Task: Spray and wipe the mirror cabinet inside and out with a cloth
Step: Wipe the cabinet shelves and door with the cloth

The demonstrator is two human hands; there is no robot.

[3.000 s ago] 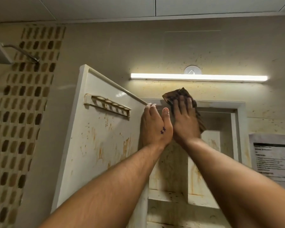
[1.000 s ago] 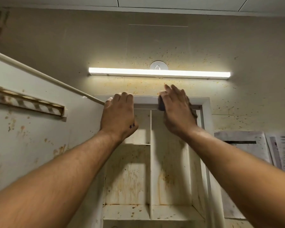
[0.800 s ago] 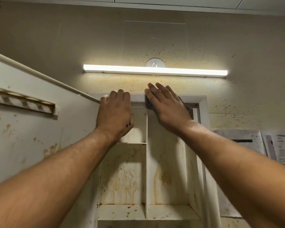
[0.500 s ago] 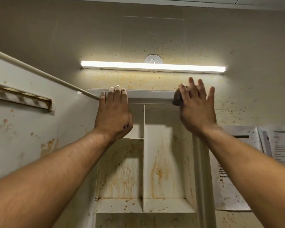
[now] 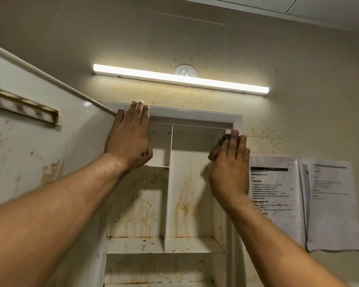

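The white mirror cabinet [image 5: 195,117] hangs on the wall with its door [image 5: 29,154] swung open to the left. Brown stains run down its back panel and shelves. My left hand [image 5: 131,137] rests flat on the top left corner of the frame, fingertips over the upper edge. My right hand [image 5: 230,168] presses a dark brown cloth [image 5: 218,148] against the upper part of the cabinet's right side, fingers straight. Most of the cloth is hidden under my palm.
A lit strip light [image 5: 180,79] is mounted above the cabinet on the spattered wall. Two printed paper sheets [image 5: 278,193] hang to the right of the cabinet. A small rack [image 5: 25,108] sits on the inside of the door.
My right hand has slid the cloth along the top frame to the right corner and then down the right side. My left hand has stayed on the top left corner.
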